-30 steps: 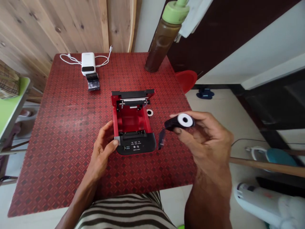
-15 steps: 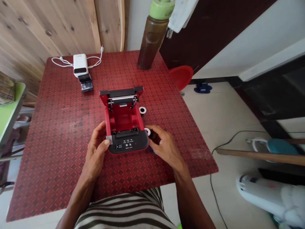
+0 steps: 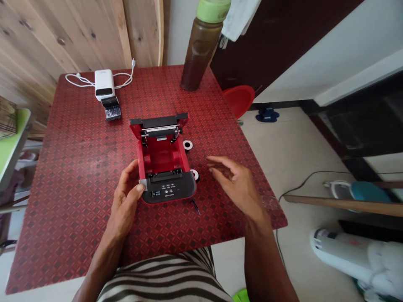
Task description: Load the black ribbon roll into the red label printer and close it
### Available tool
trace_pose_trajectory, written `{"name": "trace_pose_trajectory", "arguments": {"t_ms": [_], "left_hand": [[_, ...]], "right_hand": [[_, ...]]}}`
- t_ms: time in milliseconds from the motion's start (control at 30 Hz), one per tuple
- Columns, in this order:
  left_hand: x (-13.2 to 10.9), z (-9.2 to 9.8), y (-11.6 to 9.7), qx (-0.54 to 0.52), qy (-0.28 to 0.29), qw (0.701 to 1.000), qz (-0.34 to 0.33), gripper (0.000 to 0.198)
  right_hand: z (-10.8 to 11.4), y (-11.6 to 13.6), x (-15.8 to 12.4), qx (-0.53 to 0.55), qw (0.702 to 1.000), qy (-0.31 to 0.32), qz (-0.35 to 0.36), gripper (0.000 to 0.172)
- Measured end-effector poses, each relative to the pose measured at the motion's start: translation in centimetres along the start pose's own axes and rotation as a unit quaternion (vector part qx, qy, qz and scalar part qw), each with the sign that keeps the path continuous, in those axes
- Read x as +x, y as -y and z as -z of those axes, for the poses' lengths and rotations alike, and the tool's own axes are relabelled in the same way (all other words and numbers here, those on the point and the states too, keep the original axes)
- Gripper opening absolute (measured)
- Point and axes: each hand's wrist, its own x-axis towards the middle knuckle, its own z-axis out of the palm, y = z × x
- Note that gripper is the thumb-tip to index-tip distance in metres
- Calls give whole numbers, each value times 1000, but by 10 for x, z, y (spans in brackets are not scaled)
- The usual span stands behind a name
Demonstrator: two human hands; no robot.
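Note:
A small red and black printer (image 3: 163, 159) lies on the red patterned table (image 3: 78, 167) with its lid tipped back and its red paper bay bare. My left hand (image 3: 126, 197) rests against its left front corner, thumb on a grey latch. My right hand (image 3: 234, 180) hovers to the right of the printer, fingers loosely spread and holding nothing. A dark roll with a white end (image 3: 195, 174) lies on the table against the printer's right side. A second small white ring (image 3: 187, 144) lies further back beside the lid.
A white power bank (image 3: 104, 84) with a white cable and a small black device (image 3: 112, 109) sit at the far left. A brown bottle with a green cap (image 3: 201, 46) stands at the table's far edge. A red stool (image 3: 239, 98) and cables are on the floor to the right.
A second ago my right hand held the dark roll up in the air. It lowered the roll beside the printer, let go and drew back to the right. My left hand stayed put.

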Motion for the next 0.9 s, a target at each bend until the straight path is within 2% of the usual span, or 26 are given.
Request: {"name": "trace_pose_trajectory", "arguments": {"t_ms": [67,200,300,400,500,600,667,767,833,900], "left_hand": [[0,-1,-1,-1,-1,1000,0,57],[0,-2,-2,3,-7,1000,2,57],[0,-3,-3,12,-8,1000,7,59],[0,-2,-3,22,-3,1000,4,60],[0,0,-2,23,4,1000,3,58],[-1,0,-3,11,11,1000,13,59],[-1,-2,-5,2,12,1000,20,61],[-1,-4,-8,-7,6,1000,24,62],[-1,-6,-9,-4,4,1000,22,63],[-1,-6,-10,0,6,1000,18,62]], "right_hand": [[-7,0,20,10,1000,-13,8,30],[-35,1,58,21,999,16,28,39],[-53,0,71,19,999,19,41,28],[-56,-2,73,16,999,4,42,23],[-39,2,67,20,999,-25,35,26],[-3,23,54,50,997,-44,35,31],[26,46,43,89,995,-2,49,33],[55,81,30,131,979,129,91,31],[55,98,28,81,968,204,118,31],[39,108,33,-21,962,225,156,34]]}}
